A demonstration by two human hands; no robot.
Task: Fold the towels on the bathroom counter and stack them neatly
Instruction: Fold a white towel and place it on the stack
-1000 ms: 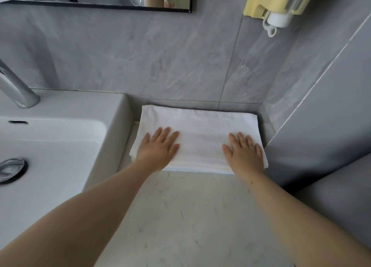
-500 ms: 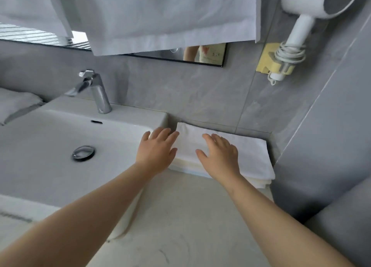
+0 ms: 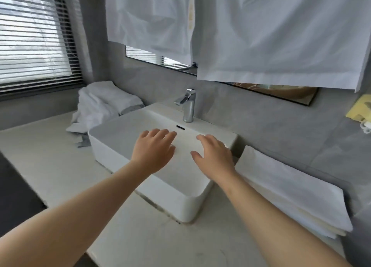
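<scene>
A neat stack of folded white towels (image 3: 289, 188) lies on the counter at the right, against the grey wall. A crumpled heap of unfolded white towels (image 3: 100, 106) sits on the counter to the left of the sink, below the window. My left hand (image 3: 153, 151) and my right hand (image 3: 214, 158) hover side by side over the white sink basin (image 3: 180, 196), fingers loosely spread, holding nothing. Both hands are clear of the folded stack and well short of the heap.
A chrome tap (image 3: 188, 108) stands at the back of the basin. White cloths (image 3: 261, 31) hang over the mirror above. A window with blinds (image 3: 34, 38) is at the left. A yellow holder (image 3: 361, 112) is fixed to the right wall. Pale counter (image 3: 50, 166) extends left.
Both hands have lifted off the folded stack and moved left over the basin. The view has swung left, bringing the crumpled heap and the window into sight.
</scene>
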